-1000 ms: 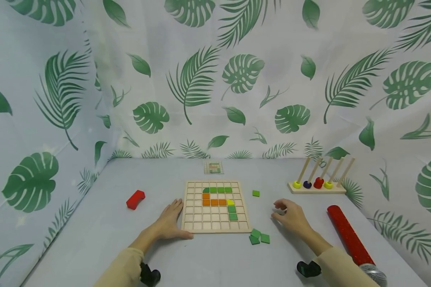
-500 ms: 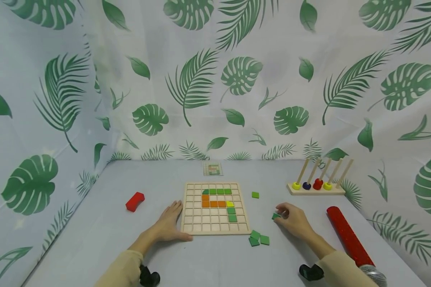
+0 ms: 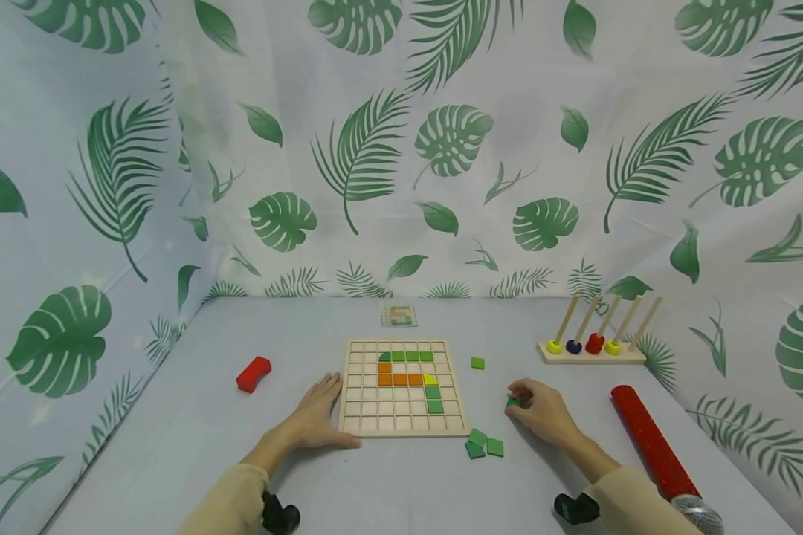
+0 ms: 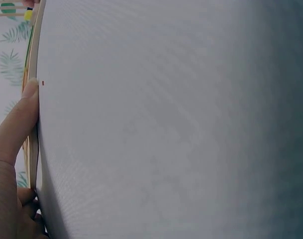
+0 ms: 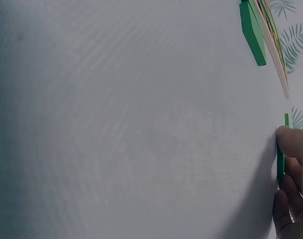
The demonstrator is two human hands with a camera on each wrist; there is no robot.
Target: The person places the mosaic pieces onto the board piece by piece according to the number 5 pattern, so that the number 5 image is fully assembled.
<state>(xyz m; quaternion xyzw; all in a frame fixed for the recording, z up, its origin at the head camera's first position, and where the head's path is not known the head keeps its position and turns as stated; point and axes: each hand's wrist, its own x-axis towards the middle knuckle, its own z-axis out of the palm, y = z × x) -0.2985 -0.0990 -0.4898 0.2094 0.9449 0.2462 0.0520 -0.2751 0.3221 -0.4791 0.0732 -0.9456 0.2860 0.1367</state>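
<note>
A wooden grid board [image 3: 375, 409] lies flat, with green, orange and yellow tiles set in some squares. My left hand [image 3: 316, 416] rests against its front left corner, fingers along the left side and thumb at the front edge. In the left wrist view the thumb [image 4: 29, 97] touches the board's rim. To the right of the board, my right hand [image 3: 540, 410] pinches a small green tile [image 3: 511, 401] by the tabletop. The right wrist view shows that green tile [image 5: 280, 167] edge-on between thumb and fingers; its full shape is hidden.
Several loose green tiles [image 3: 494, 447] lie by the board's front right corner. One light green tile [image 3: 478, 363] is farther back. Around stand a pattern card [image 3: 398, 314], a red arch block [image 3: 253, 374], a peg stacker [image 3: 592, 355] and a red microphone [image 3: 652, 442].
A green tile now shows between my right thumb and fingers, where none was visible one second ago. My left hand stays in place at the board.
</note>
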